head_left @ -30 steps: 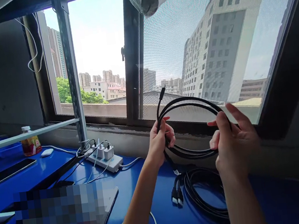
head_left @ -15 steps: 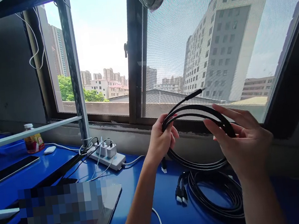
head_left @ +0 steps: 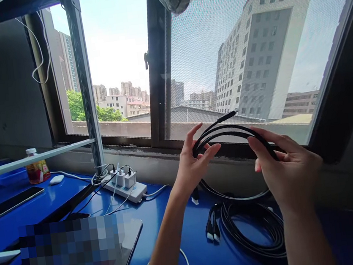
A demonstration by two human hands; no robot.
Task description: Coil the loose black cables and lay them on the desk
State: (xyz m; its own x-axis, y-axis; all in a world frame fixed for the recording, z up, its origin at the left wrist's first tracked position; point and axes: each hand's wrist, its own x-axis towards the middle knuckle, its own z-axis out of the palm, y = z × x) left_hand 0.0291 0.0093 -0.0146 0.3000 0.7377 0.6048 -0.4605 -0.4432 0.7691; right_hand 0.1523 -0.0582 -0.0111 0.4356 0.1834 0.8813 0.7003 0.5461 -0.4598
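Observation:
I hold a coiled black cable (head_left: 227, 133) in the air before the window. My left hand (head_left: 194, 164) pinches the coil's left side between thumb and fingers, the other fingers spread upward. My right hand (head_left: 287, 171) grips the coil's right side with fingers wrapped over it. One plug end (head_left: 228, 115) sticks out to the upper right, and another plug (head_left: 195, 197) hangs below my left hand. A second coil of black cable (head_left: 254, 230) lies on the blue tabletop (head_left: 180, 221) under my hands, with its two plugs (head_left: 212, 230) at its left.
A white power strip (head_left: 123, 186) with chargers sits left of my hands by the window sill. Farther left are a small bottle (head_left: 36, 167), a white mouse (head_left: 56, 179), a dark flat device (head_left: 9, 204) and a metal shelf upright (head_left: 83, 83). A blurred patch covers the lower left.
The free plug end swung from pointing up at the left to pointing upper right. My left fingers have loosened and spread. My right hand now wraps over the coil's right side.

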